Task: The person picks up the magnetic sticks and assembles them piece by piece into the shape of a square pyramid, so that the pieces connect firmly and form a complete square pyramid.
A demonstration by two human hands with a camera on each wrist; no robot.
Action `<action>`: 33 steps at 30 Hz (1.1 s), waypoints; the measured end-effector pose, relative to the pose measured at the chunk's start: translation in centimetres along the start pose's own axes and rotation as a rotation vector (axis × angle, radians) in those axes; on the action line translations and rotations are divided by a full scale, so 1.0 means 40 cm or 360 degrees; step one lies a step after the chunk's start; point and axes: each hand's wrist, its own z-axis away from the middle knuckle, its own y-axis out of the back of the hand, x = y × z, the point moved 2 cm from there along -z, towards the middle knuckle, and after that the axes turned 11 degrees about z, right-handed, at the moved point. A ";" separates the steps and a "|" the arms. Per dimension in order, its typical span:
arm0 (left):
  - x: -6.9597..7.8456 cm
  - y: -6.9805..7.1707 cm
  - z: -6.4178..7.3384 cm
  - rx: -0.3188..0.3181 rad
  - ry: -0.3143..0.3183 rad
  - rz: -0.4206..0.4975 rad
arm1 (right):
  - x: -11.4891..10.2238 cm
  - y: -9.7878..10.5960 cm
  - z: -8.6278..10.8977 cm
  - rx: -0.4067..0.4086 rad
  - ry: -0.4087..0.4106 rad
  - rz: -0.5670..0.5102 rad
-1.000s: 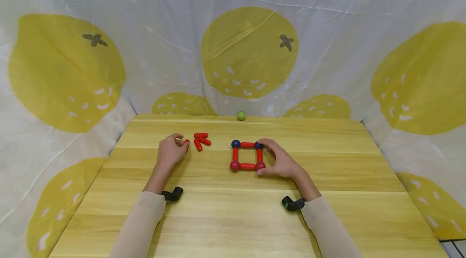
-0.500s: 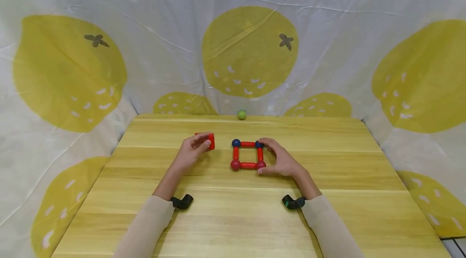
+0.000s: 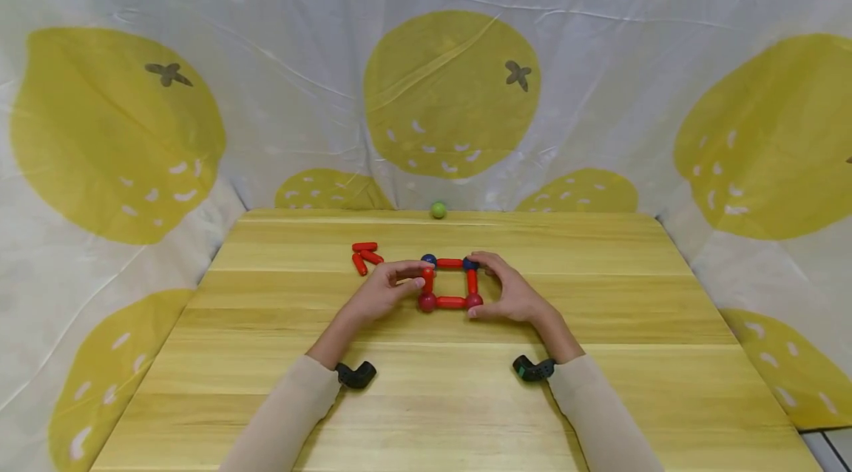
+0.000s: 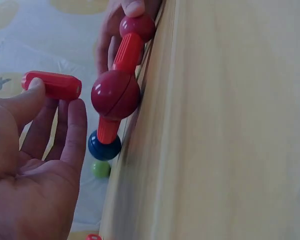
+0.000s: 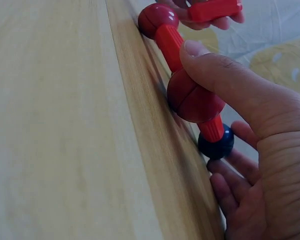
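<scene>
A square of red rods lies on the table, with blue balls at its two far corners and dark red balls [image 3: 427, 302] at the near ones. My left hand [image 3: 381, 291] pinches a loose red rod [image 4: 52, 85] between thumb and fingertips. It is held above the square's left side, apart from the near left ball [image 4: 116, 94] in the left wrist view. On the other side, my right hand [image 3: 515, 294] grips the square across its right corners. Its thumb presses the near dark red ball [image 5: 195, 97], and its fingers are at the far blue ball [image 5: 216, 142].
Three more red rods [image 3: 359, 263] lie on the wooden table [image 3: 439, 398], left of the square and beyond my left hand. A small green ball [image 3: 438, 210] sits at the table's back edge, in front of a lemon-print cloth [image 3: 293, 124].
My left hand has picked up a red rod from the left and carried it right, to the square's left side. The right hand has stayed at the square's right corners.
</scene>
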 end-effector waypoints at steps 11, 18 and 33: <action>-0.022 -0.004 0.005 -0.0063 0.0053 -0.0043 | -0.008 -0.003 -0.006 0.0010 -0.0054 -0.0003; -0.014 -0.007 0.009 -0.0059 0.0024 -0.0055 | -0.006 -0.002 -0.003 0.0072 -0.0151 0.0088; -0.033 0.010 0.012 0.0162 -0.0144 -0.0659 | 0.001 -0.002 -0.006 0.0088 -0.0102 0.0149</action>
